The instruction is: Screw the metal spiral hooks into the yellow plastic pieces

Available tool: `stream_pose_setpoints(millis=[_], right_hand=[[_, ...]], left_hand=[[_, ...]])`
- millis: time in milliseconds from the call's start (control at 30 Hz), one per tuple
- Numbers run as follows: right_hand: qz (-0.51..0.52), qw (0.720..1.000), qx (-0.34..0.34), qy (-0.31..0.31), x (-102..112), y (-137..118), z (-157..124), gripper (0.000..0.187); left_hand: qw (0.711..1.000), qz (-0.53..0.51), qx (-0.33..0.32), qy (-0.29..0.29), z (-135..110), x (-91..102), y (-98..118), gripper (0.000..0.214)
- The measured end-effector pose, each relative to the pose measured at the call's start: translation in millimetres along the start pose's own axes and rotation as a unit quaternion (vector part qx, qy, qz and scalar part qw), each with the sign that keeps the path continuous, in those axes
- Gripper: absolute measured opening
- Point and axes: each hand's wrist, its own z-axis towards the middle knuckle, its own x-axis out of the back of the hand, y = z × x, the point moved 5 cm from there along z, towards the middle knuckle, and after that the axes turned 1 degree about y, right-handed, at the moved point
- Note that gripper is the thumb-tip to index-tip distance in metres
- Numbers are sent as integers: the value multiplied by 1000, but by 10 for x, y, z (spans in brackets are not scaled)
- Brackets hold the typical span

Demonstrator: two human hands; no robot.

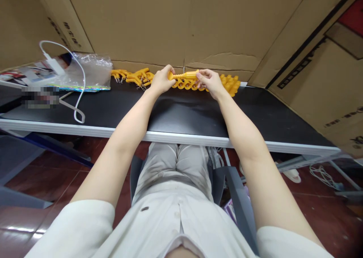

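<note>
Both hands are over the back of the black table, holding a yellow ribbed plastic handle (187, 75) level between them. My left hand (163, 80) is closed around its left end, and my right hand (210, 83) pinches the right end with the fingertips. Just below and behind it lies a row of yellow hollow tube-like parts (187, 85) with round open ends facing me. More yellow parts (231, 85) are bunched beside my right hand. To the left of my left hand lie several yellow forked pieces (138, 77) with small metal coils or screws attached.
A clear plastic bag (95, 69) lies at the back left over printed papers, with a white cable (82, 67) looping in front. Cardboard walls (181, 23) stand close behind the black table (184, 116) and at the right. Its pale metal edge (187, 137) runs before my lap.
</note>
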Motion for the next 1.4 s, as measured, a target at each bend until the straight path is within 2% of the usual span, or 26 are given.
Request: stream_pose_setpoints(millis=[300, 500, 633, 933, 1200, 1400], right_hand=[[9, 1000, -9, -11, -7, 30, 0, 55], [-7, 1000, -8, 11, -60, -19, -2, 59], [-19, 1000, -9, 20, -83, -78, -37, 65], [-20, 999, -7, 41, -100, -155, -83, 66], [-7, 999, -11, 35, -98, -50, 9, 73], [9, 999, -32, 30, -87, 70, 93, 74]], left_hand=[[1000, -12, -13, 8, -2, -3, 31, 28], [1000, -5, 2, -4, -8, -9, 24, 28], [1000, -19, -14, 7, -6, -15, 22, 31], [1000, 12, 3, 12, -2, 2, 61, 24], [1000, 3, -17, 20, -39, 24, 99, 31], [1000, 23, 2, 9, -74, 61, 162, 32]])
